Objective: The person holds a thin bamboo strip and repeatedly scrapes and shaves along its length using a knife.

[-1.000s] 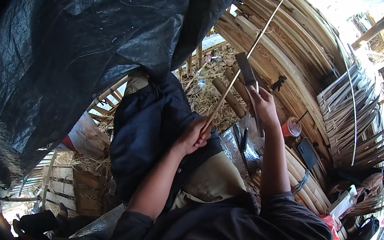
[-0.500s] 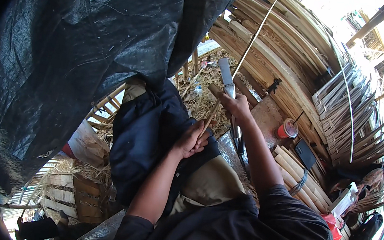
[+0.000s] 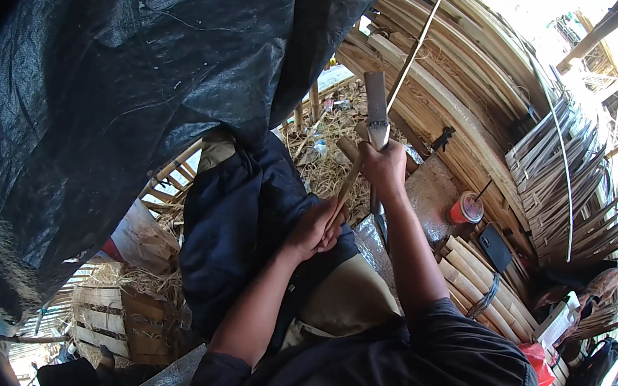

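Observation:
My left hand is closed round the near end of a long thin bamboo strip, in front of my thigh. From there the strip slants up and away past my right hand toward the far stack. My right hand grips a broad-bladed knife by its handle. Its square-ended blade points away from me and lies close beside the strip. Part of the handle shows below my fist. My fingers hide whether blade and strip touch. A dark blue cloth covers part of my leg under the left hand.
Shavings litter the ground ahead. Stacked wooden slats fill the far right, with a bundle of thin strips beside them. A red cup, a dark phone and tied bamboo pieces lie right. Black sheeting hangs left.
The knife has turned in my right hand, so its blade stands more upright and looks darker. My right hand has shifted slightly nearer. The left hand moved a little right and down.

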